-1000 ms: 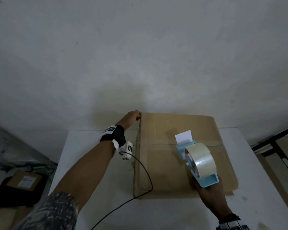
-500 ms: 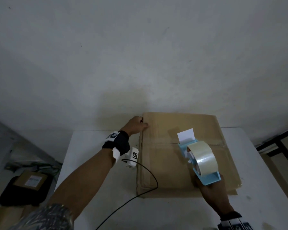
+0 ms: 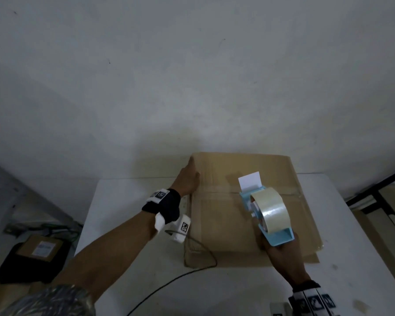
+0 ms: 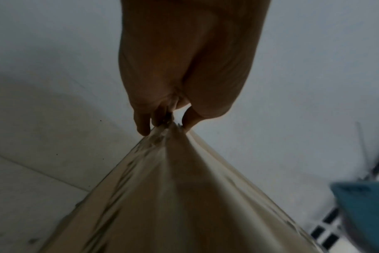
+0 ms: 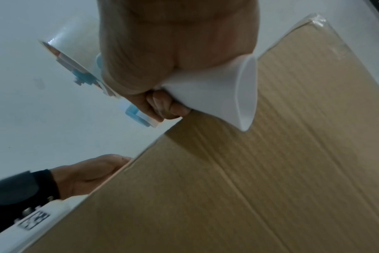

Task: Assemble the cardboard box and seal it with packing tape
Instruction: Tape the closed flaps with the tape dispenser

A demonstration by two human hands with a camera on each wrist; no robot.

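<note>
White tabletop [image 3: 128, 258] fills the near part of the head view, set against a pale grey wall [image 3: 192, 76]. Nearest, a black cable [image 3: 169, 286] trails across the table toward the left wrist camera. The right hand [image 3: 281, 254] comes in from the lower right with its fingers [image 5: 162, 106] curled tight round the white handle [image 5: 216, 95] of a light blue tape dispenser [image 3: 260, 213]. The dispenser carries a roll of clear packing tape [image 3: 270, 210] and stands on top of the cardboard box [image 3: 233, 224], its front end near the taped seam [image 3: 217, 191] that runs across the box top. A small white tab [image 3: 249, 180] stands up at the front of the dispenser.

Farther back, the box lies closed on the table, its far edge close to the wall. The left hand [image 3: 188, 179] rests at the box's far left corner; the left wrist view shows the fingertips [image 4: 143, 126] and thumb [image 4: 189, 119] closing on either side of that cardboard corner, pinching it.

Off the table to the left, on the floor, a small brown parcel with a white label [image 3: 40, 247] lies on something black. A dark metal frame [image 3: 379, 190] shows at the right edge.
</note>
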